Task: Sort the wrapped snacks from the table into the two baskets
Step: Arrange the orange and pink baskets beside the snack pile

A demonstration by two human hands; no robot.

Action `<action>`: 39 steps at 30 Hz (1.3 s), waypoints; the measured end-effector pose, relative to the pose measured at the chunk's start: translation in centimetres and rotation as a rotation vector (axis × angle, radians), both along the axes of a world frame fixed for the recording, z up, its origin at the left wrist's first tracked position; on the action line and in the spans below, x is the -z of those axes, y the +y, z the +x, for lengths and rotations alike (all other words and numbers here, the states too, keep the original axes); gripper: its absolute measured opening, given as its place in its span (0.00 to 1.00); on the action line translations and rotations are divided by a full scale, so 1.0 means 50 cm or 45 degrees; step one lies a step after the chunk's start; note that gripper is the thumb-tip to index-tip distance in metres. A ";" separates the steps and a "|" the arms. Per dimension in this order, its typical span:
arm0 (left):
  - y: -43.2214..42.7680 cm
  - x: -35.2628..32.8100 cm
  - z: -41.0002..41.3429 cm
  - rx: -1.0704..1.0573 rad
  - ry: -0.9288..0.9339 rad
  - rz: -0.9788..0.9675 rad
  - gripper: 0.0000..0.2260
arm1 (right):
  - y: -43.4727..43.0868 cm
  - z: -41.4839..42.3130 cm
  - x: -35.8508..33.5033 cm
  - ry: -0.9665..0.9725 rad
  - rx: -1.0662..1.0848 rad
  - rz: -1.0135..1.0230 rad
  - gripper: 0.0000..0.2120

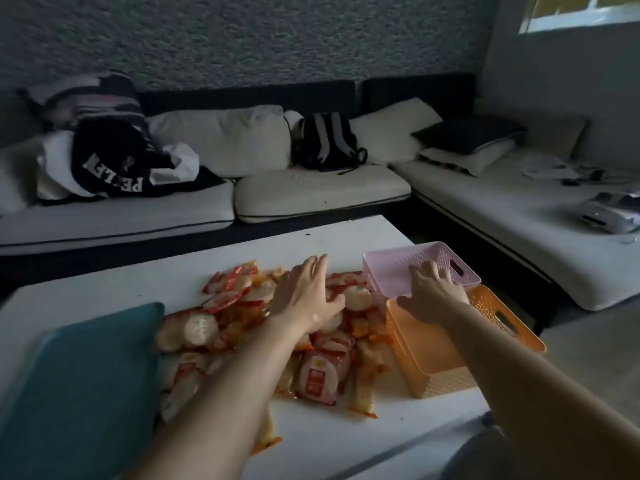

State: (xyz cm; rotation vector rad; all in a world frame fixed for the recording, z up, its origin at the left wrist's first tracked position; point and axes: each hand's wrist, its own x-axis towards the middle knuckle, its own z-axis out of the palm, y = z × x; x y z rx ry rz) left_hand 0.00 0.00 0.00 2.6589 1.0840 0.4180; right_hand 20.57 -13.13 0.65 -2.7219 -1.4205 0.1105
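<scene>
The right hand [433, 296] curls its fingers over the near rim of the empty pink basket [391, 266], which overlaps the empty orange basket [436, 375] by the table's [173, 265] right edge, while the left hand [304, 299] lies flat-fingered on the wrapped snacks [318, 372] heaped alongside, with bare tabletop beyond.
</scene>
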 end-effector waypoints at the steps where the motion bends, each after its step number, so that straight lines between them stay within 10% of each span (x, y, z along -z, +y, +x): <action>1: -0.001 0.017 0.018 0.032 0.004 -0.064 0.38 | -0.007 0.014 0.008 -0.012 0.029 0.000 0.35; 15: -0.025 0.110 0.206 0.315 0.339 0.032 0.27 | 0.071 0.138 0.143 -0.105 -0.294 -0.071 0.14; 24: 0.029 0.094 0.076 0.179 0.096 -0.115 0.23 | 0.138 0.012 0.111 0.108 -0.099 0.219 0.20; 30: -0.001 0.104 -0.117 -0.007 0.096 -0.134 0.04 | 0.090 -0.196 0.061 0.224 -0.476 0.347 0.08; 35: -0.055 0.147 -0.185 -0.009 0.153 -0.209 0.10 | 0.061 -0.314 0.148 0.129 -0.582 -0.205 0.31; 39: -0.072 0.166 -0.183 -0.025 0.109 -0.282 0.22 | 0.060 -0.330 0.171 -0.089 -0.561 -0.146 0.38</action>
